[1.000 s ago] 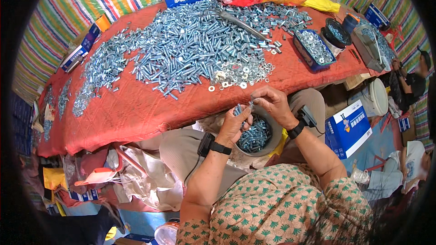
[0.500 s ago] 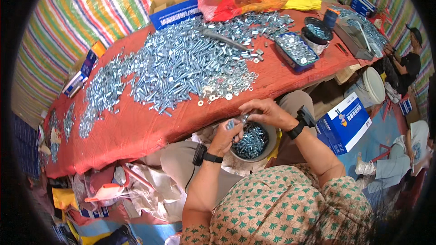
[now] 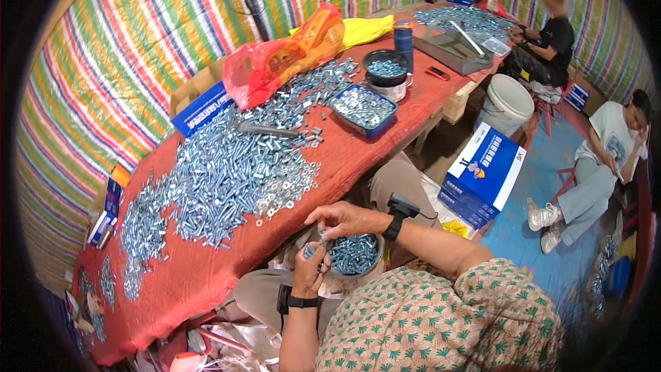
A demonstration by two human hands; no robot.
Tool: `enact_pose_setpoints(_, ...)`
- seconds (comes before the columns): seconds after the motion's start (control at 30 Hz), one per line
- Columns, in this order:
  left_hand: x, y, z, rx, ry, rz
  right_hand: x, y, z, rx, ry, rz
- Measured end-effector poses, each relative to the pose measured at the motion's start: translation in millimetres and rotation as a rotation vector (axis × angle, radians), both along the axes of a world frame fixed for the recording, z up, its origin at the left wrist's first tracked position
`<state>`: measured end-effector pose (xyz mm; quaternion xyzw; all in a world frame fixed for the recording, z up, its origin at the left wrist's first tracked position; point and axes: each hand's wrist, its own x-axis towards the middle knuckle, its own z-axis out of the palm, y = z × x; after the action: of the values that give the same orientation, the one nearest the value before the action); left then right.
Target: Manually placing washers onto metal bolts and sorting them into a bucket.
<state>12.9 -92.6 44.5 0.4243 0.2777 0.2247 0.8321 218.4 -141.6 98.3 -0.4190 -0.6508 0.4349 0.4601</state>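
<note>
Here, the left hand [image 3: 307, 275] is clamping slim silvery-blue metal fasteners [image 3: 309, 252], probably keeping their ends reachable. The right hand [image 3: 349, 219] is pinching a small silvery metal piece [image 3: 321, 232].

The metal pieces [image 3: 308, 251] in the hands [image 3: 309, 274] [image 3: 344, 219] — partly covered — are too small to identify.

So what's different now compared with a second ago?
Mainly the view: it has swung right, so the bolt pile and blue tray sit lower and further left in the picture, while the person in black and person in white show more fully. No clear pick-up or release shows. The left hand still holds bolts, the right hand close beside it, by the bucket.
</note>
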Motion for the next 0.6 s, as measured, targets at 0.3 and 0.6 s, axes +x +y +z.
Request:
enact_pose_setpoints(0.3,4,-13,0,0.133,-0.013,0.102,-11,-13,6,0.05,0.086,-0.122)
enact_pose_setpoints(0.6,1,-17,-13,0.087,-0.013,0.137,-21,-10,-20,-0.055,0.295,-0.175)
